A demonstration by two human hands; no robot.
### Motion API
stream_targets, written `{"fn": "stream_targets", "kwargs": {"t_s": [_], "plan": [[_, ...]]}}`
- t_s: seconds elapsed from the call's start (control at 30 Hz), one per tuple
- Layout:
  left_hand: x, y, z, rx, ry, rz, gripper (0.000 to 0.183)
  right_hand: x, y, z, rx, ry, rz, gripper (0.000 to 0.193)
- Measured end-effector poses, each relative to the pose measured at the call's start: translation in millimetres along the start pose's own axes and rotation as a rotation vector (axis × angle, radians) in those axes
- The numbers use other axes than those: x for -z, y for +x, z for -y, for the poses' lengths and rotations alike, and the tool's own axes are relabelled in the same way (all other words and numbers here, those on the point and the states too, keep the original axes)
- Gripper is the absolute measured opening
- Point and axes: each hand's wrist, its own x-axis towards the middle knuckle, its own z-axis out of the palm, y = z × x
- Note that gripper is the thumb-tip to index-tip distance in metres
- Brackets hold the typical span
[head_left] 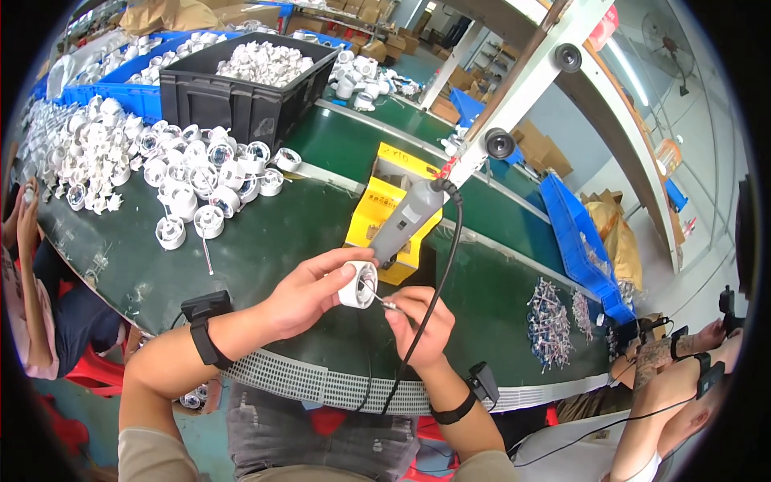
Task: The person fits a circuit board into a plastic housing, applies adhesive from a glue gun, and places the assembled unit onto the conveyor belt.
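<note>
My left hand (309,291) grips a white round plastic housing (351,291) by its outside, with the open side turned to the right. My right hand (424,323) is closed in a pinch on a thin wire (376,296) that runs into the housing's opening. A small light end piece shows at the fingertips; its exact kind is too small to tell. Just above the housing hangs a grey electric screwdriver (407,218), touched by neither hand's fingers as far as I see. Its black cable (446,277) passes in front of my right hand.
Behind the screwdriver stands a yellow box (371,210). White housings (193,189) are heaped at the left, before a black crate (210,100) of white parts. Bundled wire pieces (549,325) lie at the right beside a blue bin (574,233). Other people sit at both sides.
</note>
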Motion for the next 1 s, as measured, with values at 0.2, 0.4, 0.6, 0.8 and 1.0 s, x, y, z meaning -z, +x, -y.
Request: {"fn": "stream_targets", "kwargs": {"t_s": [0.2, 0.4, 0.6, 0.8, 1.0], "plan": [[-1.9, -0.8, 3.4, -0.048, 0.159, 0.088, 0.043, -2.7, -5.7, 3.3, -0.61, 0.628, -0.003, 0.015], [0.7, -2.2, 12.9, -0.007, 0.277, 0.207, 0.048, -6.7, -11.3, 1.9, -0.609, 0.496, 0.02, 0.016], [-0.9, -4.7, 17.5, 0.054, 0.161, 0.233, 0.052, -11.9, -17.1, 2.4, -0.375, 0.196, 0.002, 0.022], [-5.6, -6.0, 21.7, -0.059, 0.208, 0.211, 0.056, -27.4, -19.5, 9.3, -0.708, 0.641, -0.055, 0.036], [-3.1, 0.9, 6.3, 0.132, 0.483, 0.119, 0.054, -21.5, -21.2, -5.6, -0.698, 0.555, 0.079, 0.031]]}}
